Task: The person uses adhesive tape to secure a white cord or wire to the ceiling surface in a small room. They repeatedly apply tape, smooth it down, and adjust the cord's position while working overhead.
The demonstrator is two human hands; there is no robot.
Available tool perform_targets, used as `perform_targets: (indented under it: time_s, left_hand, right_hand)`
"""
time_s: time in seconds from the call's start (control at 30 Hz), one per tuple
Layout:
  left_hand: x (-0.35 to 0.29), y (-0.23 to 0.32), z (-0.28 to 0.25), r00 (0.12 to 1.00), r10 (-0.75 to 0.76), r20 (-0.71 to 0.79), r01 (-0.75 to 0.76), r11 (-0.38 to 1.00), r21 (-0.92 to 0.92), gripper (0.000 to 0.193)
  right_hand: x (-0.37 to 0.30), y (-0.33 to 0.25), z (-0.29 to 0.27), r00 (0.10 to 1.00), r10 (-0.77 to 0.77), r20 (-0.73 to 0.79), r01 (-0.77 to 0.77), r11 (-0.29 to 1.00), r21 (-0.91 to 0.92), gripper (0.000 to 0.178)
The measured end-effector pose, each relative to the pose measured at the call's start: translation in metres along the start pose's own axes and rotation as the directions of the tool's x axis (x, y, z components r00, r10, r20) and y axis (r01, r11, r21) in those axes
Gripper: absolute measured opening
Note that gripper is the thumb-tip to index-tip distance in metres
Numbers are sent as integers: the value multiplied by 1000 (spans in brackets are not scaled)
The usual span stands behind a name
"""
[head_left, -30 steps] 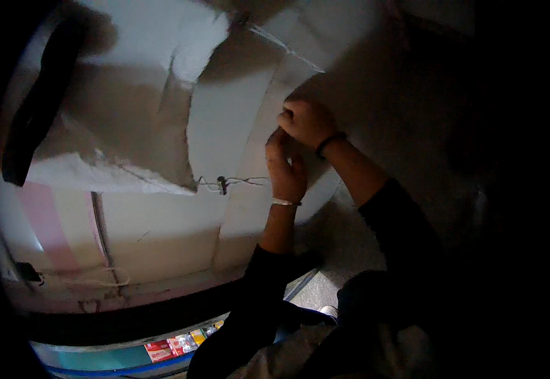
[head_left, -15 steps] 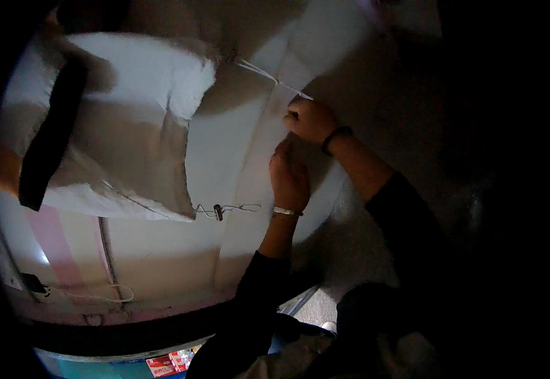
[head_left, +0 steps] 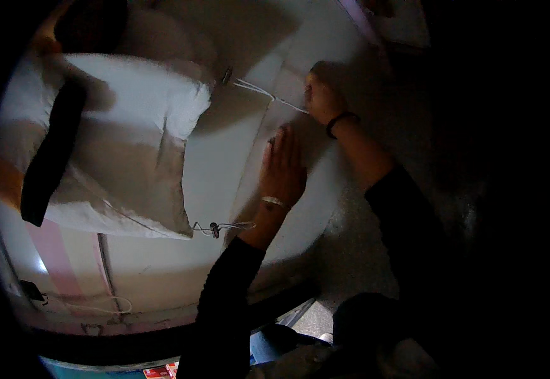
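A white cloth piece, perhaps a bag or garment, lies on the table at the left, a dark band across its far left part. From its upper right corner a white drawstring with a dark cord lock runs to my right hand, whose fingers are closed on the string's end. My left hand rests nearly flat on the tabletop, fingers stretched out, holding nothing. Just left of that wrist lies a second white cord loop with a cord lock.
A dark rounded object sits at the top left. A small black object with a pale cord lies near the table's lower left edge. Red and white packages show below that edge. The right side is very dark.
My right hand has moved a little right, still on the string, which is drawn out straighter. My left hand has flattened onto the table and its forearm has shifted left.
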State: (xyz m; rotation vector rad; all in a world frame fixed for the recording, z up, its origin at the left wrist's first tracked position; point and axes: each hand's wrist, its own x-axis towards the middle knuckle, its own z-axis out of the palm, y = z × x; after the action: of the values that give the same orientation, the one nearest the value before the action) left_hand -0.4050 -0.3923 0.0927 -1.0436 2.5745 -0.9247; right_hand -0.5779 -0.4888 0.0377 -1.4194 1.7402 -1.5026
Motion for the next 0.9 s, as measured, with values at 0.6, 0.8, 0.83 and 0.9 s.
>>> perform_targets:
  time_s: [0.6,0.8,0.83,0.9]
  left_hand:
    - [56,-11,-31,995,44,-85,-29,985,172,60]
    - [62,-26,-33,996,41,-73,-29,987,157,61]
    - [69,-28,-34,995,49,-91,-33,985,170,62]
    - [103,-25,-28,979,60,-196,-43,995,87,63]
  right_hand:
    - [3,20,-27,947,-272,-172,269,962,-41,60]
    - [23,29,-8,980,-199,-27,195,975,-108,60]
    - [29,39,-3,970,-236,-63,225,963,-145,61]
    - [45,61,-15,902,-371,-219,325,920,-219,64]
